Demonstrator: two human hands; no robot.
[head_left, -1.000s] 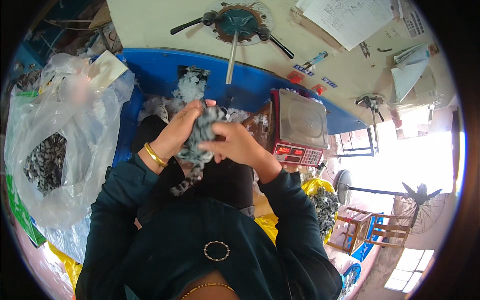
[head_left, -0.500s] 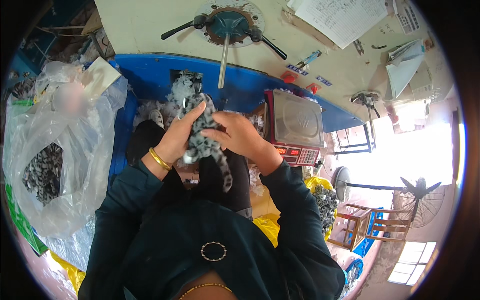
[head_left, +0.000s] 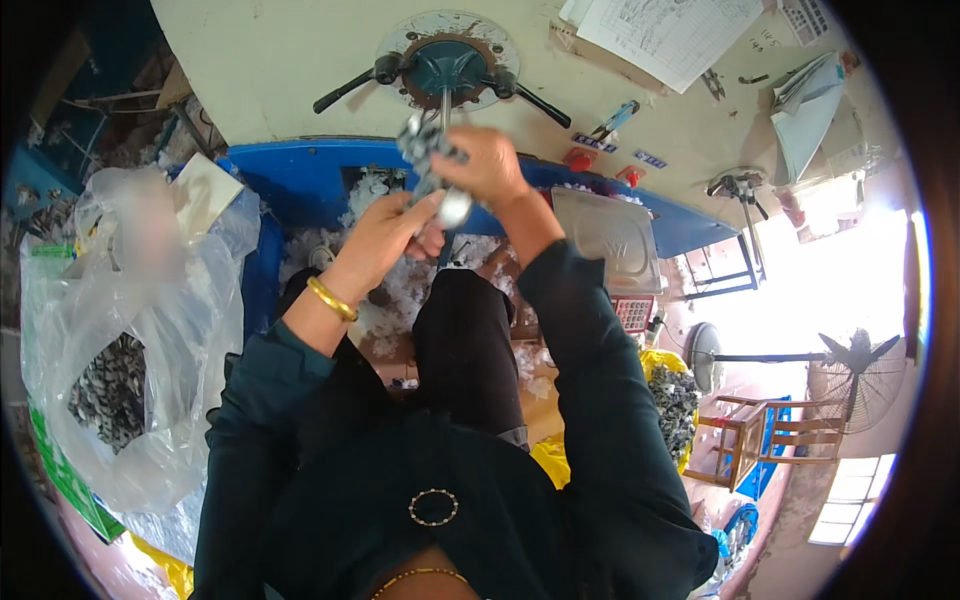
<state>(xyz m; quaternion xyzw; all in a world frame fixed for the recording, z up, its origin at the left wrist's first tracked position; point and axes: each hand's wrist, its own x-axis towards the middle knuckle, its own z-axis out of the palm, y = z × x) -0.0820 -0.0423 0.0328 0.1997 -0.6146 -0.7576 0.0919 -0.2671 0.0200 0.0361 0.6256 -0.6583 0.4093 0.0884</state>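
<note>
A grey, black-spotted plush toy piece is up at the metal tube of the machine, blurred by motion. My right hand is closed around its upper right side. Just below, my left hand grips its lower part, with thumb and fingers pressed together. A pale, roundish part of the piece shows between both hands. Whether the tube goes into the plush or passes behind it, I cannot tell.
White stuffing fluff lies below my hands. At left is a clear plastic bag of spotted plush pieces. To the right stands a weighing scale; beyond it are a yellow bag and a fan. Black handles flank the tube.
Both hands have moved up and away from my lap, carrying the plush piece to the metal tube. Its tail no longer hangs over my legs. The view has shifted slightly.
</note>
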